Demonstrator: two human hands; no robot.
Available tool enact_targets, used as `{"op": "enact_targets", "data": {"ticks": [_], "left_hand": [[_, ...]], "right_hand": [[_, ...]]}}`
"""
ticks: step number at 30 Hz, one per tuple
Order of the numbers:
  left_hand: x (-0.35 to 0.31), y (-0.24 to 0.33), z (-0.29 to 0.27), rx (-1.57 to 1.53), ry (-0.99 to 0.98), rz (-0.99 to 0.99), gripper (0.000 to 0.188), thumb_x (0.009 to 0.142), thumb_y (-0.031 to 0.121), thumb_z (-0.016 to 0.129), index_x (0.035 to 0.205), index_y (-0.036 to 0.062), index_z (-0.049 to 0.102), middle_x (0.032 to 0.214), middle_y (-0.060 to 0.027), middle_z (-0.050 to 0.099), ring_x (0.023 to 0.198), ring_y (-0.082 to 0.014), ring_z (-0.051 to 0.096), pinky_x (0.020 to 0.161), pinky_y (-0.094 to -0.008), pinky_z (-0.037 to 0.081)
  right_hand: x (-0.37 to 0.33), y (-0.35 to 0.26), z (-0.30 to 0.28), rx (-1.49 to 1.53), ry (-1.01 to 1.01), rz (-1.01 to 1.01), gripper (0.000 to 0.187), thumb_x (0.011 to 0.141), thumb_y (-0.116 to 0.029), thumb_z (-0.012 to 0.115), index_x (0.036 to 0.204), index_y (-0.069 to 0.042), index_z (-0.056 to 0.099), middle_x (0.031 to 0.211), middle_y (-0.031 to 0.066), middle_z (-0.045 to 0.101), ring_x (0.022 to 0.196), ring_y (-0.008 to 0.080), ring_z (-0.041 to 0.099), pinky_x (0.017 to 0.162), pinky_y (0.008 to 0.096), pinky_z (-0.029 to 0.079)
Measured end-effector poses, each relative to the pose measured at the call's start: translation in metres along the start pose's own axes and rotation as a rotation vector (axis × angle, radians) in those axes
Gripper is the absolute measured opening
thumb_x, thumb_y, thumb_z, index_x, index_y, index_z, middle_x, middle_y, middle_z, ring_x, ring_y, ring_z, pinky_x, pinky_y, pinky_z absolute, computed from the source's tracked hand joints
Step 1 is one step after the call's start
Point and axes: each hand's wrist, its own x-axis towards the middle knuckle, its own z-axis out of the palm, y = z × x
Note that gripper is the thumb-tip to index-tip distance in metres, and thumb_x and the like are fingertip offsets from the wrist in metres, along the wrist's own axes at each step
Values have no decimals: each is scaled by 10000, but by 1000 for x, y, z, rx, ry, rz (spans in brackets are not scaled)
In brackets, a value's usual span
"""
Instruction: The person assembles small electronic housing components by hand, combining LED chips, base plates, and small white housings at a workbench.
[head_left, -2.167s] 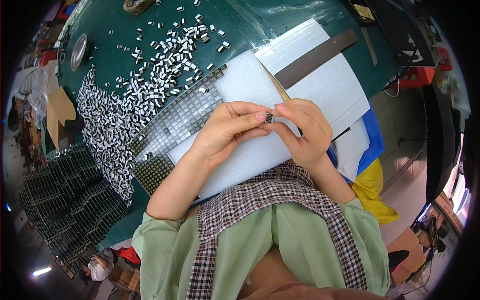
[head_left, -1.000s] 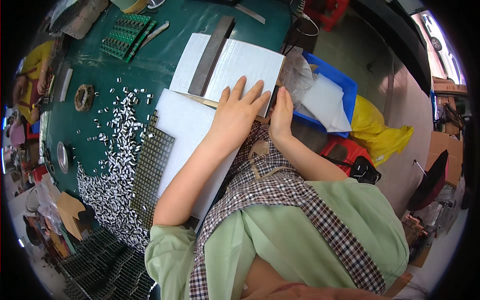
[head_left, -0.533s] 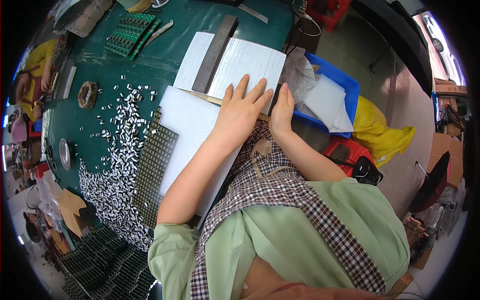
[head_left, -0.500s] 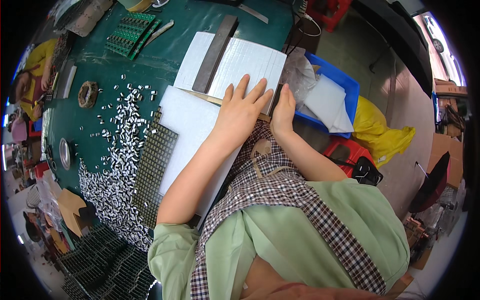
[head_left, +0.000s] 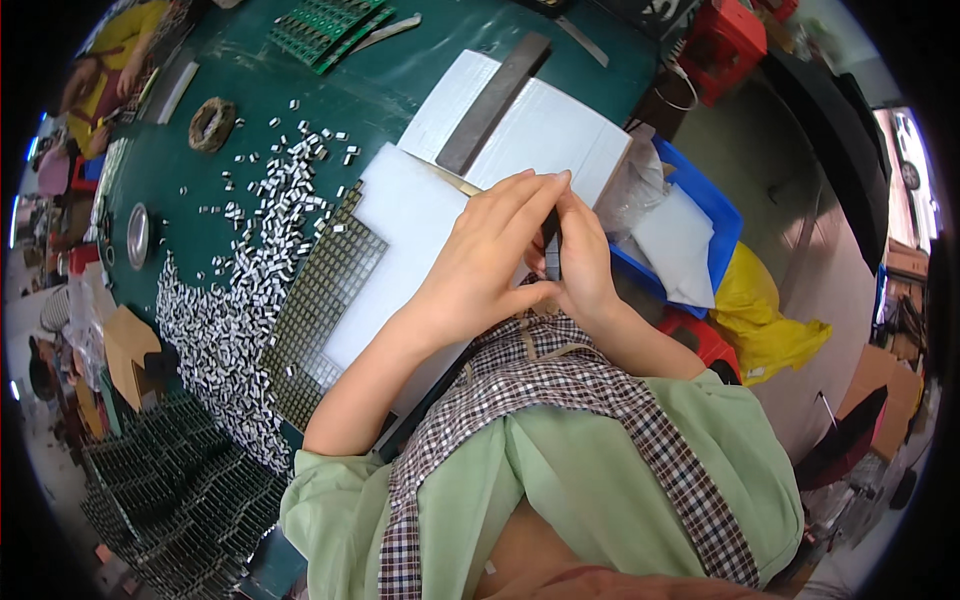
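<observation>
A thin dark strip [head_left: 552,250] stands upright between the two hands, above the near edge of the white sheet [head_left: 410,225]. The left hand [head_left: 480,270] curls over it, fingers bent, thumb underneath; the right hand [head_left: 585,260] pinches it from the other side. The gridded tray [head_left: 320,300] and small silvery parts [head_left: 250,260] lie just left on the green table [head_left: 250,80].

We are sitting in an electronics assembly workshop. Heaps of small metal parts [head_left: 235,290] are lying on the green workbench [head_left: 400,85], with circuit boards [head_left: 330,25] stacked far left.
</observation>
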Motion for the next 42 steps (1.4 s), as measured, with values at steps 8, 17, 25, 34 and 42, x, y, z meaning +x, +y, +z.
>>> {"op": "enact_targets", "data": {"ticks": [8, 17, 25, 34, 42], "left_hand": [[-19, -2, -2, -27, 239, -70, 849, 616, 79, 732, 1369, 45, 341, 1307, -171, 398, 1197, -351, 408, 979, -420, 343], [-26, -8, 1, 181, 327, -73, 868, 597, 70, 776, 1356, 50, 358, 1382, -197, 343, 1214, -376, 401, 972, -423, 372], [-35, -14, -9, 232, 391, -205, 869, 592, 115, 789, 1355, 85, 373, 1411, -208, 301, 1228, -394, 382, 965, -431, 376], [-59, -66, -44, 542, 504, -607, 258, 709, 95, 680, 944, 5, 622, 919, -116, 568, 860, -281, 541, 777, -373, 465], [-48, -83, -25, 1164, 320, -506, 40, 627, 12, 558, 651, 5, 527, 702, -64, 474, 671, -217, 526, 582, -321, 505]], "right_hand": [[11, 2, 15, -109, -137, 75, 353, 987, -367, 378, 942, -54, 533, 669, 9, 502, 547, 92, 470, 502, 220, 392], [20, 6, 27, -90, -149, 76, 257, 959, -278, 477, 988, -43, 576, 727, -9, 553, 618, 72, 503, 556, 209, 417], [39, 7, 39, -29, -190, 303, 263, 944, -262, 505, 1008, -21, 589, 739, 4, 556, 638, 80, 508, 579, 223, 420], [62, 12, 33, -208, -288, 199, 275, 916, -255, 560, 950, 12, 615, 716, 20, 562, 631, 79, 511, 568, 215, 412], [63, 7, 34, -214, -291, 241, 252, 897, -227, 588, 942, 19, 618, 716, 8, 558, 603, 62, 479, 544, 197, 384]]}}
